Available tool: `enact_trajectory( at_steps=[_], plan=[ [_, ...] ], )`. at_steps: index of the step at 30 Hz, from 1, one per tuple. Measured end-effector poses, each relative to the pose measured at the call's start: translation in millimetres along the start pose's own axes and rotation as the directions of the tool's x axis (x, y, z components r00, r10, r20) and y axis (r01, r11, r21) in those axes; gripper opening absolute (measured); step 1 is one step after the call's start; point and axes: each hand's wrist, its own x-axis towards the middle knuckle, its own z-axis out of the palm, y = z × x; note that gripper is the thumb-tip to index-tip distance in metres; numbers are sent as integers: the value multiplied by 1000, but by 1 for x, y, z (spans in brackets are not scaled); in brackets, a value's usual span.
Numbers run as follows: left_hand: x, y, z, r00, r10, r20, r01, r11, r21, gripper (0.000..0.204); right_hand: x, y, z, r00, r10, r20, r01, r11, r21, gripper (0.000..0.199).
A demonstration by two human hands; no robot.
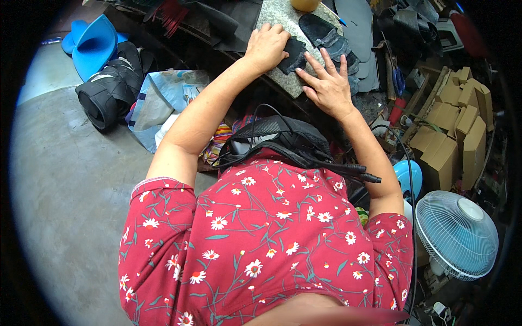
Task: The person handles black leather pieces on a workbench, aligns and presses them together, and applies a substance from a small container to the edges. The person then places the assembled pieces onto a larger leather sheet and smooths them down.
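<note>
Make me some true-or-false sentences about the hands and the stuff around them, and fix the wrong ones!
1. The person's left hand is touching the flat black piece of material. True.
2. The right hand is curled into a tight fist. False: the right hand has its fingers spread.
3. The flat black piece of material lies on a speckled grey stone slab. True.
4. Brown cardboard boxes sit on the left side of the picture. False: the boxes are on the right.
5. A round pale-blue fan with a wire cage is at the lower right. True.
</note>
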Motion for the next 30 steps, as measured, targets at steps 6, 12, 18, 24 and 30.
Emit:
enact_trajectory(
  at_steps=[6,12,18,24,30],
  plan=[
    [4,-4,-1,999,24,22,-25,998,51,48,7,0,5,987,140,-76,-129,983,132,40],
    [4,-5,0,1000,12,24,-13,999,50,47,15,-19,9,1000,-8,-28,9,1000,16,44],
    [3,-4,-1,1000,-1,10,1,1000,-13,48,19,-15,7,1000,-2,5,1,991,136,33],
    [3,-4,-1,999,-5,32,8,997,-79,48,21,20,4,946,299,-123,-288,952,100,35],
    [7,-6,-3,998,20,65,-16,998,-62,48,24,7,13,985,173,0,-169,964,-207,61]
  ],
)
